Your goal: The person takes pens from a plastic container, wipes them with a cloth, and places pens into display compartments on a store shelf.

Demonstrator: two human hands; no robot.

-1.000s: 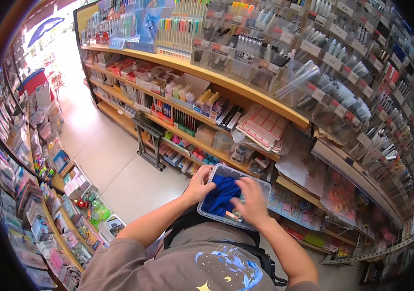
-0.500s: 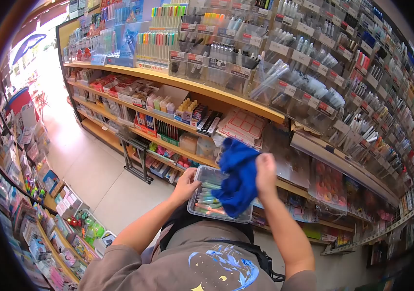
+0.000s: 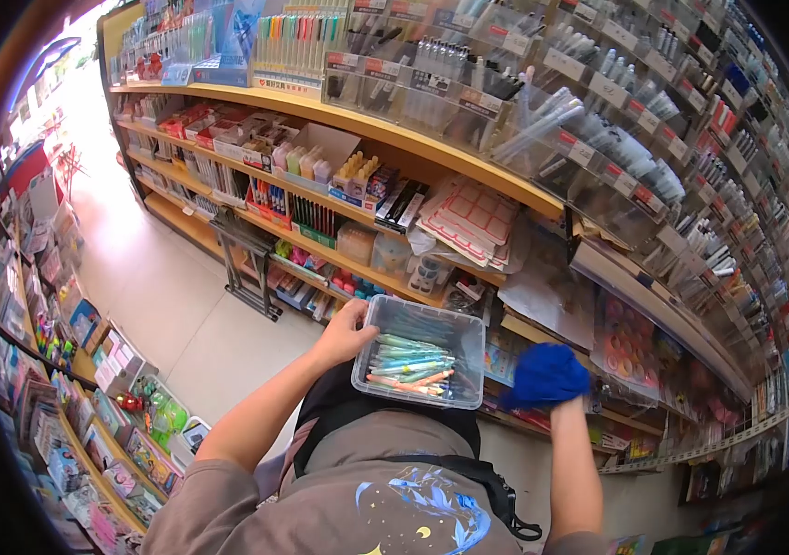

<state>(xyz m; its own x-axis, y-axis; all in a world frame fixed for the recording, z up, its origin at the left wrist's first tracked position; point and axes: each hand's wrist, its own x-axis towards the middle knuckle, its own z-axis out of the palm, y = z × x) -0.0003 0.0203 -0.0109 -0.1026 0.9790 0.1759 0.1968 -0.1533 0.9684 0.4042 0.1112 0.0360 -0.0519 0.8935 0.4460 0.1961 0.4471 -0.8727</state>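
A clear plastic box [image 3: 474, 375] rests against my waist, with several green, white and orange pens [image 3: 411, 359] lying in it. My left hand [image 3: 348, 331] grips the box at its upper left edge, thumb over the rim. Off to the right of the box, a bunched blue cloth [image 3: 547, 374] covers most of my right hand [image 3: 568, 403], which holds it; the fingers are hidden by the cloth.
Wooden shelves [image 3: 320, 250] with boxed stationery run in front of me, below clear pen racks [image 3: 450, 92]. A folded black metal stand [image 3: 251, 268] leans by the shelves. More goods [image 3: 126, 361] line the left side, beside the tiled floor [image 3: 168, 296].
The blue cloth has come up out of the box and moved right with my right hand, uncovering the pens. My left hand has stayed on the box's edge.
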